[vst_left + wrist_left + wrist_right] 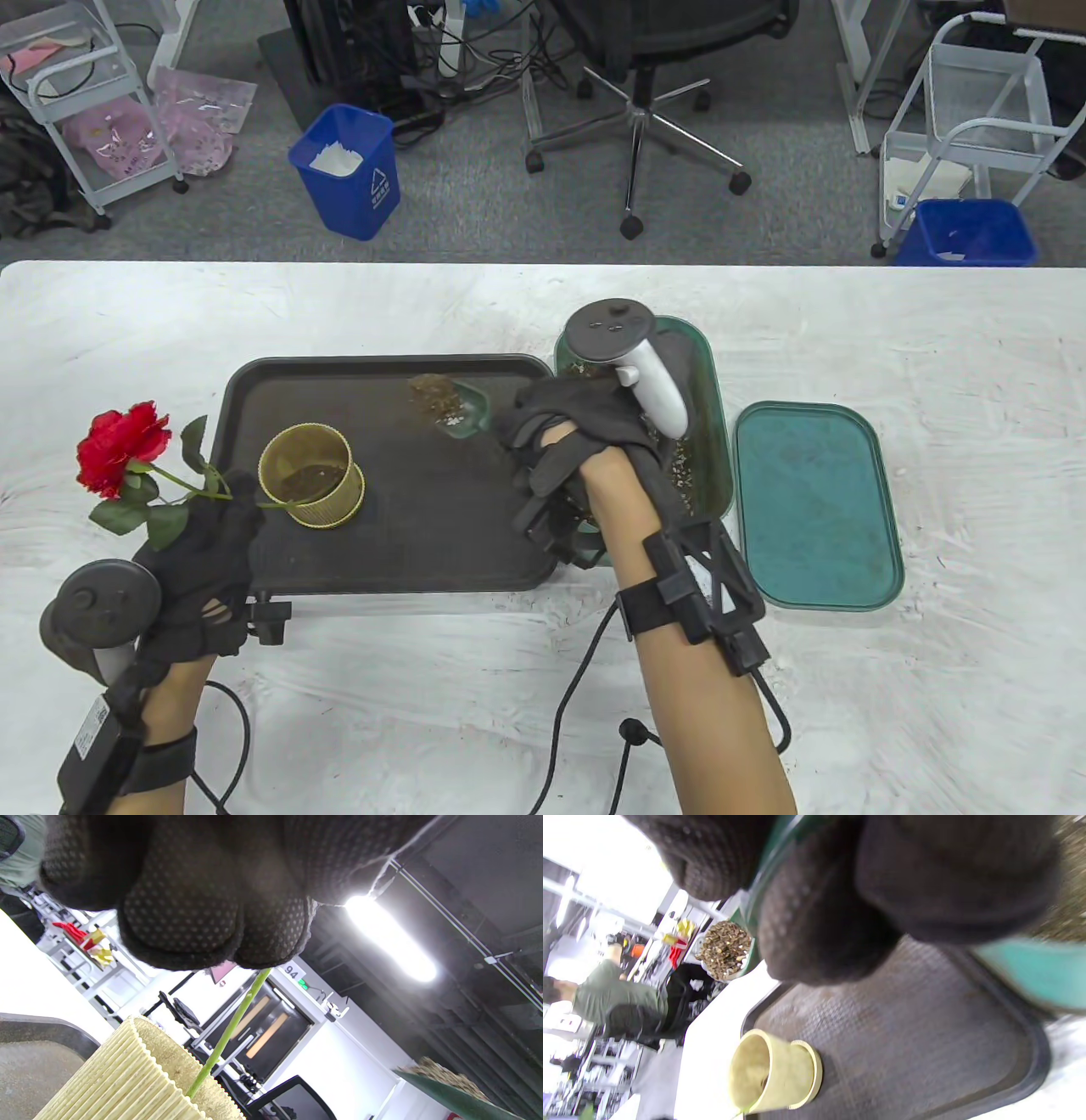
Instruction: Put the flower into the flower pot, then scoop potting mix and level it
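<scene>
Left hand [199,560] pinches the flower [119,463] by its stem, stem end dipped into the flower pot [310,475] on the black tray [424,543]. Right hand [577,441] grips a green scoop [454,407] heaped with potting mix over the tray; its fingers seem curled round the handle, though blur obscures them.

We see a dark tray [407,526] on the white table [933,340], with a yellow ribbed pot [312,488] standing on its left part. The left hand [199,577] holds a red flower [119,450] by its stem, the stem's end reaching over the pot's rim and the bloom leaning out to the left. The right hand [568,433] grips a green scoop [454,407] loaded with mix [433,395], raised over the tray between pot and green bin [704,424]. A green lid [814,505] lies just right of the bin.
</scene>
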`<action>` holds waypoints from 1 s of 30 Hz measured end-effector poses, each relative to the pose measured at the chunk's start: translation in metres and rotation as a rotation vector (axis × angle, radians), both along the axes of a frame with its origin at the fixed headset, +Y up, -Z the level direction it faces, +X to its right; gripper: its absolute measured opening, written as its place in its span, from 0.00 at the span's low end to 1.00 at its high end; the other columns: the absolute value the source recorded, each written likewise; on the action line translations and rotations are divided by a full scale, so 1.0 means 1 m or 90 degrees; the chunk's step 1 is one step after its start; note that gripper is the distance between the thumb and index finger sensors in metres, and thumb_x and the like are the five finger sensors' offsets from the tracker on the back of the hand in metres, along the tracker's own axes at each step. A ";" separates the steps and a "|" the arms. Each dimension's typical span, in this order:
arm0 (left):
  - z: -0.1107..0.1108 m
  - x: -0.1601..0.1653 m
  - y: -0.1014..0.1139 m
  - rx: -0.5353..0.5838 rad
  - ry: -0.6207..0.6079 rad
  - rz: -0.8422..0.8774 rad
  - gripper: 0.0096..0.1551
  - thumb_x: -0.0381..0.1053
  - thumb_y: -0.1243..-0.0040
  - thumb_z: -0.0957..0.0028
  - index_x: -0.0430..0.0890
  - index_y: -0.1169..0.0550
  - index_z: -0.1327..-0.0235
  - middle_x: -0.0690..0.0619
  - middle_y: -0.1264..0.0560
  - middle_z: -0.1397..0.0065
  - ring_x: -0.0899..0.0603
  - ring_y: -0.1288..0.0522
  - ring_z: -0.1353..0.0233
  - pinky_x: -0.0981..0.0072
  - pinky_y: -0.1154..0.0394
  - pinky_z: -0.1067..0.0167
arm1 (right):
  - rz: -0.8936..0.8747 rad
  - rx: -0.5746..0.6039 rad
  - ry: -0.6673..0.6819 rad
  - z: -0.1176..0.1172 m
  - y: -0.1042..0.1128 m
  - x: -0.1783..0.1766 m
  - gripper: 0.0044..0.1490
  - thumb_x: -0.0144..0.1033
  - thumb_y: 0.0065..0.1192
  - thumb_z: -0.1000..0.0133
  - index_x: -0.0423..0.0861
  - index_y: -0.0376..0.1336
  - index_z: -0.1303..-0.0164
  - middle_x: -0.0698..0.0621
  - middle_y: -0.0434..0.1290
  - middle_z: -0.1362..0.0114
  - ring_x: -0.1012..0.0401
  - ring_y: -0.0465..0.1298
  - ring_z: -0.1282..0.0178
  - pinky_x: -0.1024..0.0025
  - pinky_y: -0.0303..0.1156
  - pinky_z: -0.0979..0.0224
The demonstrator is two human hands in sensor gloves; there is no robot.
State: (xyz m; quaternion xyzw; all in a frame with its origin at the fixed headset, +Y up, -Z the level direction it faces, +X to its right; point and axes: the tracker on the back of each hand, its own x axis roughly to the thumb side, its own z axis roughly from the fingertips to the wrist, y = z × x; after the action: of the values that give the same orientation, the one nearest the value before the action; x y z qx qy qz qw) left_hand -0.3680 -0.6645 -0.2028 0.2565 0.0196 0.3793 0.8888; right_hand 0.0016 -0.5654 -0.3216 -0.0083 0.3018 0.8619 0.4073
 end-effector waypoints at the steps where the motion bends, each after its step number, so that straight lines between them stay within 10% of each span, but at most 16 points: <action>1: 0.000 0.000 0.000 0.000 0.001 0.001 0.25 0.54 0.36 0.57 0.44 0.14 0.51 0.51 0.12 0.57 0.43 0.11 0.64 0.53 0.15 0.57 | 0.006 -0.002 0.016 -0.001 -0.004 -0.013 0.32 0.42 0.61 0.53 0.35 0.68 0.45 0.37 0.81 0.51 0.55 0.86 0.73 0.62 0.86 0.74; 14: 0.001 -0.003 0.000 -0.003 0.010 0.002 0.25 0.54 0.35 0.58 0.44 0.14 0.51 0.51 0.12 0.57 0.43 0.11 0.64 0.53 0.15 0.57 | 0.116 0.020 0.100 -0.013 -0.052 -0.119 0.32 0.42 0.62 0.53 0.35 0.68 0.45 0.37 0.81 0.50 0.54 0.86 0.72 0.61 0.86 0.73; 30: 0.001 -0.003 0.000 -0.004 0.006 0.002 0.25 0.54 0.36 0.58 0.44 0.14 0.51 0.51 0.12 0.57 0.43 0.11 0.64 0.53 0.15 0.57 | 0.454 0.412 0.193 0.030 -0.040 -0.174 0.31 0.40 0.67 0.55 0.38 0.68 0.44 0.38 0.80 0.46 0.50 0.86 0.66 0.54 0.85 0.66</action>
State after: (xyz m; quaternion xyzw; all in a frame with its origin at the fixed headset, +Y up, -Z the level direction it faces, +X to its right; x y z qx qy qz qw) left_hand -0.3705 -0.6642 -0.2023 0.2556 0.0250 0.3797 0.8887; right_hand -0.1724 -0.6056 -0.2916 0.1409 0.0534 0.9884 0.0208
